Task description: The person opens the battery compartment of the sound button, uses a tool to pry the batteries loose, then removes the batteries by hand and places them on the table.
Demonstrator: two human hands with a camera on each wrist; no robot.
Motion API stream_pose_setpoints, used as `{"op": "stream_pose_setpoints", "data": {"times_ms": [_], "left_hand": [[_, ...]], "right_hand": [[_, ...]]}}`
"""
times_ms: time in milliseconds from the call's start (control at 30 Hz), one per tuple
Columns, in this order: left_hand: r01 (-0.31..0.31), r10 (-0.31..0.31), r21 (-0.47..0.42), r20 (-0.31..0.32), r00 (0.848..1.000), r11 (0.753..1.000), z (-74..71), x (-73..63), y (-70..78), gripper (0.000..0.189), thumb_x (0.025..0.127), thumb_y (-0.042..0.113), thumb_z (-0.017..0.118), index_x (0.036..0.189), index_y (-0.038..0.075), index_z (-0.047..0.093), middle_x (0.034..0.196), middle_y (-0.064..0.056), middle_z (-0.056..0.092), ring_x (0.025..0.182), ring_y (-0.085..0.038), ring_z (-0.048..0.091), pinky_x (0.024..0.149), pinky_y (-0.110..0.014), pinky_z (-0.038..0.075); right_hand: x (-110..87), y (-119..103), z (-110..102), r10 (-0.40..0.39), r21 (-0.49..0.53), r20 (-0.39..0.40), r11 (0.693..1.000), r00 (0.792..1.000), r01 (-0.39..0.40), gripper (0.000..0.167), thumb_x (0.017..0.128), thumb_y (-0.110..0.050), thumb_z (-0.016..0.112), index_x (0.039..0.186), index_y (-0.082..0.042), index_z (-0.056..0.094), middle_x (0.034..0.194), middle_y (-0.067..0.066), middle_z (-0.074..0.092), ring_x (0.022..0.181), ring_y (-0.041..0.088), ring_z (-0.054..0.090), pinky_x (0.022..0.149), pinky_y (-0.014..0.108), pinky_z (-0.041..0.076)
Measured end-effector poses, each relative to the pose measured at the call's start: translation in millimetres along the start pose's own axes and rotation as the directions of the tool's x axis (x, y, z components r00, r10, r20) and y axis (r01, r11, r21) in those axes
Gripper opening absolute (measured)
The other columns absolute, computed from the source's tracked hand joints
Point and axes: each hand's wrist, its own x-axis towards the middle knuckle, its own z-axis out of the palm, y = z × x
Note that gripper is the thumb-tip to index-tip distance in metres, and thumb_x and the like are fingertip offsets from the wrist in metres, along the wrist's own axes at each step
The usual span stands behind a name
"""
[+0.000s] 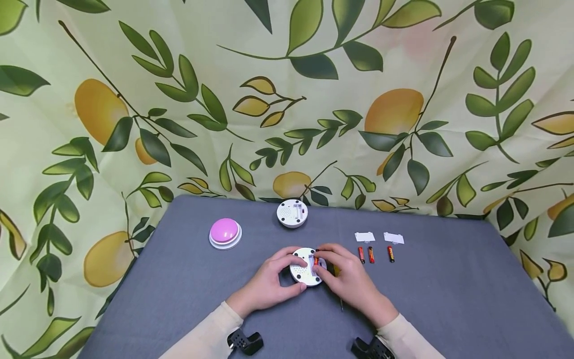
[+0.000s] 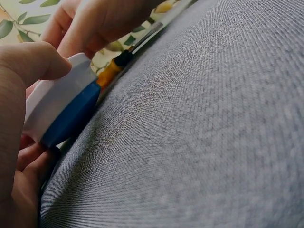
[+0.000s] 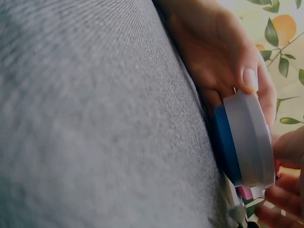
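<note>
My left hand point(image 1: 269, 285) grips the rim of a round white push button point(image 1: 301, 271), turned upside down with its battery compartment uppermost. Its blue dome point(image 2: 73, 116) faces the table in the left wrist view. My right hand point(image 1: 352, 279) pinches a red AAA battery point(image 1: 316, 261) at the compartment, its fingertips partly covering it. Beneath the right hand lies a screwdriver point(image 2: 109, 73) with an orange and black handle, mostly hidden in the head view.
A pink-domed push button point(image 1: 224, 232) stands upright at the left. Another white button point(image 1: 291, 214) lies upside down at the back, compartment showing. To the right are two white battery covers point(image 1: 364, 237) and three red batteries point(image 1: 370, 255) on the grey cloth point(image 1: 448, 299).
</note>
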Motion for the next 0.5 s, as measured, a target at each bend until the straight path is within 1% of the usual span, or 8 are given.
{"op": "stream_pose_setpoints", "data": {"times_ms": [133, 233, 367, 500], "left_hand": [[-0.014, 0.014, 0.002, -0.011, 1.000, 1.000, 0.3, -0.5, -0.4, 0.038, 0.090, 0.017, 0.089, 0.124, 0.016, 0.073, 0.153, -0.006, 0.058, 0.140, -0.023, 0.057, 0.120, -0.039, 0.043], [-0.029, 0.029, 0.005, -0.021, 0.999, 1.000, 0.7, -0.9, -0.5, 0.037, 0.090, 0.016, 0.089, 0.124, 0.016, 0.073, 0.153, -0.008, 0.058, 0.139, -0.025, 0.058, 0.119, -0.039, 0.043], [-0.029, 0.029, 0.011, -0.028, 0.999, 1.000, 1.0, -1.2, 0.4, 0.037, 0.090, 0.017, 0.089, 0.123, 0.017, 0.073, 0.153, -0.008, 0.059, 0.139, -0.026, 0.059, 0.119, -0.039, 0.044], [-0.001, 0.002, 0.011, -0.016, 1.000, 1.000, 0.6, -0.7, 1.5, 0.037, 0.090, 0.019, 0.089, 0.124, 0.017, 0.073, 0.154, -0.005, 0.058, 0.141, -0.024, 0.057, 0.121, -0.039, 0.042]], "right_hand": [[-0.9, 2, -3, -0.017, 0.027, -0.009, 0.999, 1.000, 0.017, 0.034, 0.088, -0.008, 0.091, 0.120, -0.008, 0.081, 0.127, 0.006, 0.074, 0.118, 0.024, 0.071, 0.104, 0.028, 0.054], [-2.2, 4, -7, -0.014, 0.037, -0.024, 0.999, 1.000, 0.015, 0.036, 0.088, -0.006, 0.091, 0.123, -0.007, 0.080, 0.130, 0.007, 0.074, 0.120, 0.026, 0.070, 0.108, 0.022, 0.048], [-5.4, 8, -13, 0.012, 0.030, -0.043, 0.999, 0.999, -0.010, 0.036, 0.088, -0.005, 0.090, 0.123, -0.005, 0.080, 0.132, 0.005, 0.074, 0.123, 0.026, 0.068, 0.111, 0.020, 0.045], [-8.8, 12, -19, 0.013, 0.029, -0.069, 1.000, 0.998, -0.011, 0.037, 0.088, -0.003, 0.089, 0.124, -0.005, 0.079, 0.131, 0.009, 0.074, 0.123, 0.029, 0.068, 0.113, 0.021, 0.042]]}}
